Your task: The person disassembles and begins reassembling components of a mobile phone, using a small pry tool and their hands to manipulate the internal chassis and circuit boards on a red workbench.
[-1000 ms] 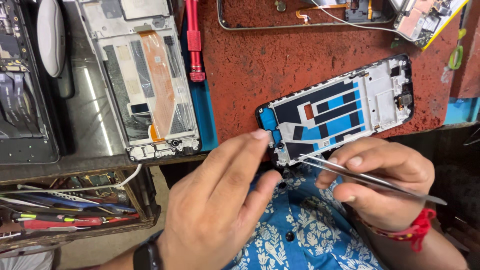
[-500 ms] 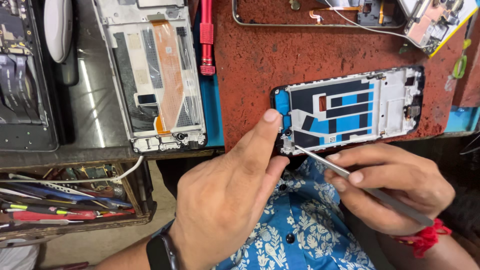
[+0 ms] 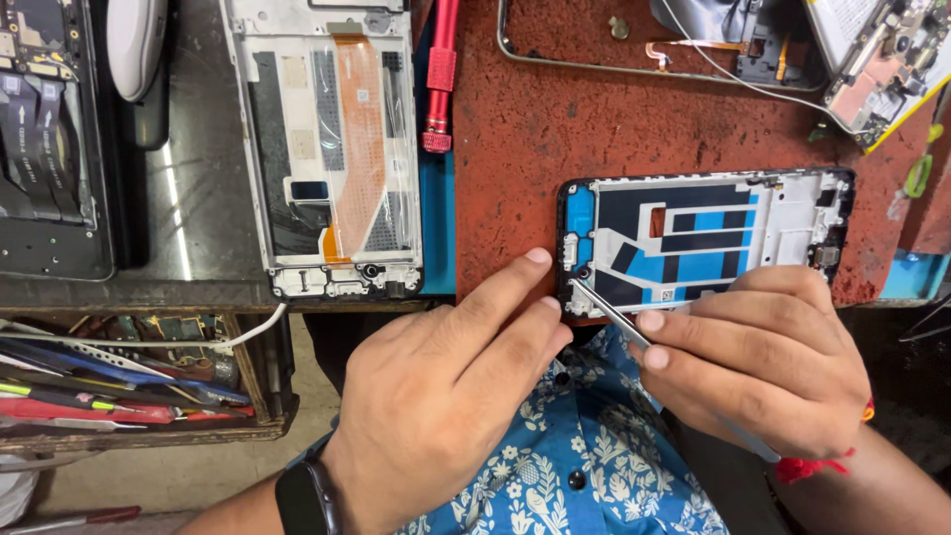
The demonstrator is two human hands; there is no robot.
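Observation:
An opened phone frame (image 3: 705,238) with blue and white inner parts lies flat near the front edge of the red work mat (image 3: 594,109). My left hand (image 3: 446,386) rests at the frame's lower left corner, its index fingertip touching the edge there. My right hand (image 3: 763,362) grips slim metal tweezers (image 3: 606,311), whose tip touches the same lower left corner of the frame.
A second stripped phone frame (image 3: 332,149) with an orange ribbon lies to the left. Beside it lies a red screwdriver (image 3: 439,69). Phone parts and a circuit board (image 3: 882,59) sit at the back right. An open drawer (image 3: 129,376) at lower left holds several tools.
The view has shifted so the frame sits further right and more level. My left index finger moved to the frame's corner, and the tweezers' tip came onto that corner.

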